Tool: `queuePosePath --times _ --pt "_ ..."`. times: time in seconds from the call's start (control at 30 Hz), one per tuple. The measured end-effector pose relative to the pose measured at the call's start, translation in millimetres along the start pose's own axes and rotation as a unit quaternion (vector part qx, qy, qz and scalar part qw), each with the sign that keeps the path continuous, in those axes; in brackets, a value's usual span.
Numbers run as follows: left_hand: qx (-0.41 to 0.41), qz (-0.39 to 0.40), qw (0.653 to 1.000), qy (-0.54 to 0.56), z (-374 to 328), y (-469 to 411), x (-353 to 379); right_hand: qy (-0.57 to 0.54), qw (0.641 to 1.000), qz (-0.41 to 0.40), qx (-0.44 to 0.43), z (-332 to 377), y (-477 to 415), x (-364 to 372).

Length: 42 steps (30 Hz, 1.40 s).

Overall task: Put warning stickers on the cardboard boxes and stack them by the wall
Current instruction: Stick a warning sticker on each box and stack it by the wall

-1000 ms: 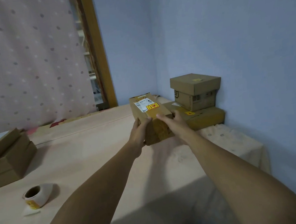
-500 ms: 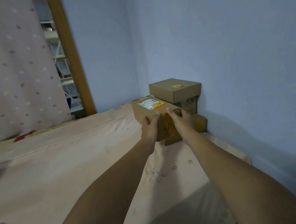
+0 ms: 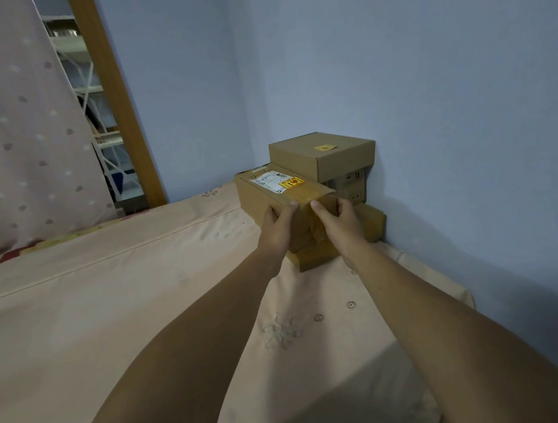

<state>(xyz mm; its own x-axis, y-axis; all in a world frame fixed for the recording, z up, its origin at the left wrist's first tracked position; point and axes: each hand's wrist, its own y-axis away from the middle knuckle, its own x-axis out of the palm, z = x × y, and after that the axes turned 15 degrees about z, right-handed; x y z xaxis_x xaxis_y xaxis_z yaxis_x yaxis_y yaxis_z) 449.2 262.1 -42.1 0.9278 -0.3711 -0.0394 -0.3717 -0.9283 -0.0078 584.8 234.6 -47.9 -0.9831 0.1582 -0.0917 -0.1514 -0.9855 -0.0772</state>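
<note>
Both hands are holding a long cardboard box at about one o'clock in the head view, in the far corner of the bed. The left hand is gripping the box's near end from the nine o'clock side, with its thumb lying on the top edge and its fingers curling round the side face. The right hand is gripping the same end from the three o'clock side, thumb on top, the other fingers wrapping round the right face. The box is lying level with its long axis running towards eleven o'clock. A white shipping label and a yellow-and-red warning sticker are showing on its top.

The box is sitting over a flat box that is lying on the bed against the blue wall. Whether its underside is already resting on that flat box cannot be told, as the hands are covering the near edge. Just beside it, at its two o'clock, a lidded box is standing on the same flat box, close to the wall, and is carrying a small yellow sticker on its lid.

At ten o'clock in the view a pale spotted curtain is hanging, and next to it a wooden door frame is standing, with white shelves showing between the two.
</note>
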Motion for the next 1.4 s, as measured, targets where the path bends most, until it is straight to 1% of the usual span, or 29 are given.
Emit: queuePosePath --times 0.23,0.43,0.53,0.63,0.7,0.8,0.87,0.93,1.03,1.1,1.2,1.4 --pt "0.019 -0.021 0.999 0.016 -0.6 1.7 -2.6 -0.001 1.000 -0.002 0.002 0.1 0.4 2.8" --pt "-0.004 -0.021 1.000 0.015 0.6 10.8 -10.4 0.010 1.000 -0.012 0.027 -6.0 9.5 5.9" --pt "-0.018 -0.021 1.000 -0.012 -0.2 19.8 -15.5 0.033 0.998 -0.039 0.041 -7.0 15.8 10.7" --pt "-0.023 -0.031 0.998 -0.040 -0.4 30.6 -22.8 0.090 0.991 -0.060 0.077 -7.9 25.3 15.3" --pt "-0.025 -0.032 0.996 -0.076 0.0 40.5 -28.8 0.127 0.985 -0.048 0.103 -9.5 32.1 19.5" --pt "-0.033 -0.031 0.986 -0.161 2.5 57.1 -40.9 0.187 0.971 -0.001 0.146 -8.6 49.2 31.8" --pt "-0.046 -0.027 0.971 -0.233 3.9 68.9 -51.8 0.226 0.960 0.050 0.159 -12.0 54.3 43.2" --pt "-0.062 -0.025 0.952 -0.299 4.8 81.9 -64.6 0.241 0.951 0.096 0.168 -12.2 62.5 58.3" --pt "-0.079 -0.031 0.927 -0.365 2.5 104.2 -87.2 0.273 0.936 0.158 0.157 5.7 86.2 88.8" --pt "-0.085 -0.035 0.902 -0.421 -1.2 122.4 -105.5 0.313 0.920 0.185 0.149 15.8 93.5 112.3" --pt "-0.100 -0.056 0.864 -0.491 -8.8 154.6 -141.6 0.374 0.896 0.215 0.105 34.8 101.2 155.0" --pt "-0.146 -0.120 0.801 -0.568 -24.3 239.6 -244.8 0.441 0.859 0.261 0.006 79.0 120.1 263.2"
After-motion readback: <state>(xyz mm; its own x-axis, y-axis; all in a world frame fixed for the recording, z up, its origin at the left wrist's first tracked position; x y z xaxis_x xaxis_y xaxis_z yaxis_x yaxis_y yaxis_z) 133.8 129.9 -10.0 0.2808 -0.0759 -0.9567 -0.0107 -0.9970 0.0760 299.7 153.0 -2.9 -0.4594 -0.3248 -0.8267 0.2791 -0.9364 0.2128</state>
